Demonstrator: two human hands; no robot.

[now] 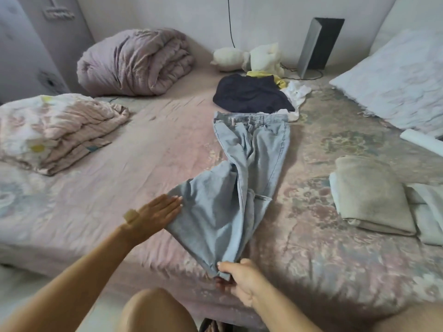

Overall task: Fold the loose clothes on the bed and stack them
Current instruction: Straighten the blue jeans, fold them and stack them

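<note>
Jeans of pale blue denim [249, 164], long-legged and laid out on the patterned pink bed cover [119, 183], are held at the hem end by the right hand [239, 279], whose fingers and thumb are curled round the cuffs at the near edge of the bed. The left hand [155, 212] is spread flat, fingers straight, with its fingertips touching the left edge of the lower leg panel.

The long axis of the jeans runs away from the hands, waistband farthest, hems nearest; the right hand is the nearer to the hems. A fold of the hems toward the waistband is judged likely next.

Beyond the waistband, a dark navy garment [251, 94] lies loose, still unfolded. Right of the jeans, folded beige cloth [369, 197] is stacked.
</note>
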